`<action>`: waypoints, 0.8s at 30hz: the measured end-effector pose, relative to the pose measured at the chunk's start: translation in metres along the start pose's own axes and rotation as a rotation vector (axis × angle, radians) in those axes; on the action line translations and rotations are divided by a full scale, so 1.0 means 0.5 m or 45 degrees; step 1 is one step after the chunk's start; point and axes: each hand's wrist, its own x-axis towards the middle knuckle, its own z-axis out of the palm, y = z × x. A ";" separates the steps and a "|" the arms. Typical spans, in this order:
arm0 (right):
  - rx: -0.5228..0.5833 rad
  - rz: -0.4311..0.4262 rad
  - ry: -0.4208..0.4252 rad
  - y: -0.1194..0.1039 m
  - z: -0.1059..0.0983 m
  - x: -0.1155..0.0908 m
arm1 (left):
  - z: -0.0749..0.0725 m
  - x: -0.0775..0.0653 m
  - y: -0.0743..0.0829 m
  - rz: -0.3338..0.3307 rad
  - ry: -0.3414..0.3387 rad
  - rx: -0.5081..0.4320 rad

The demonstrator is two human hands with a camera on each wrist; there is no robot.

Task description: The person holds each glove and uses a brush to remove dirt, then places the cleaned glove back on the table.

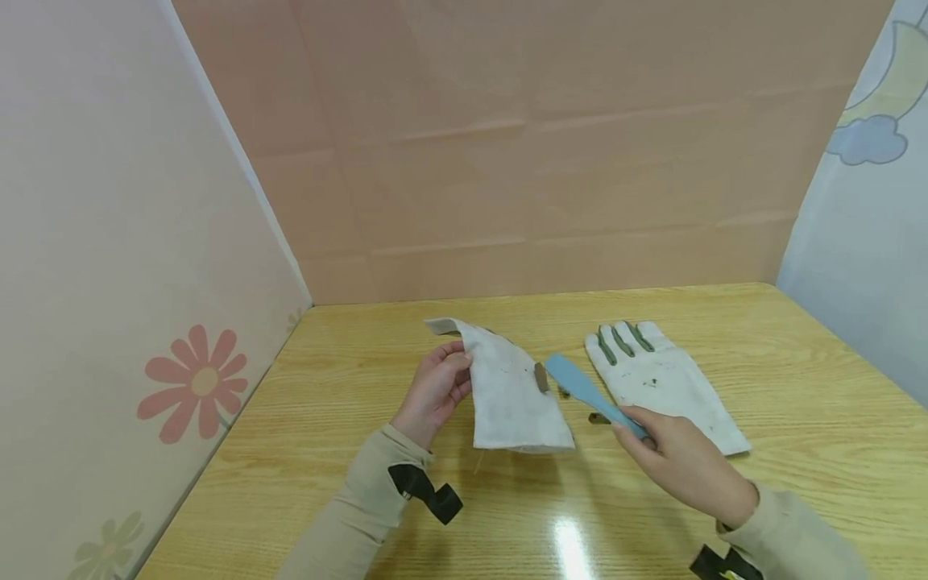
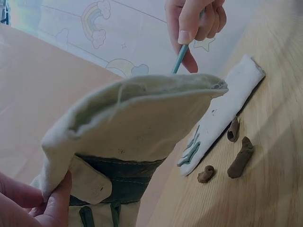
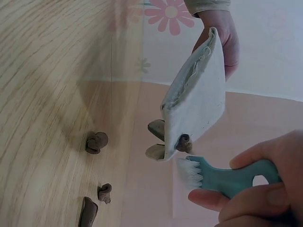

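Observation:
My left hand [image 1: 433,388] pinches the edge of a white work glove [image 1: 507,403] with green trim, holding it tilted above the table. In the left wrist view its open cuff [image 2: 142,92] faces the camera. A curled brown clump [image 3: 184,143] clings to the glove's white face. My right hand [image 1: 681,461] grips a blue brush [image 1: 580,387] by its handle. White bristles [image 3: 190,173] stand close beside the clump in the right wrist view. Loose brown pieces [image 2: 240,158] lie on the table under the held glove.
A second white glove [image 1: 670,387] with green finger strips lies flat on the wooden table [image 1: 290,451], right of the brush. Small dark specks dot its surface. A brown papered wall [image 1: 522,161] rises behind, with pale decorated panels [image 1: 130,242] on both sides.

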 end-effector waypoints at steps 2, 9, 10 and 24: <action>-0.013 0.013 0.006 0.002 -0.003 -0.002 | 0.001 -0.001 -0.002 -0.003 -0.019 0.010; -0.032 0.036 0.040 0.001 -0.013 -0.009 | 0.003 -0.001 -0.010 -0.005 -0.039 0.033; -0.032 0.045 0.037 0.001 -0.013 -0.010 | 0.003 -0.001 -0.011 -0.006 -0.039 0.037; -0.017 0.044 0.058 0.006 -0.011 -0.014 | -0.011 0.008 0.005 0.010 0.018 0.094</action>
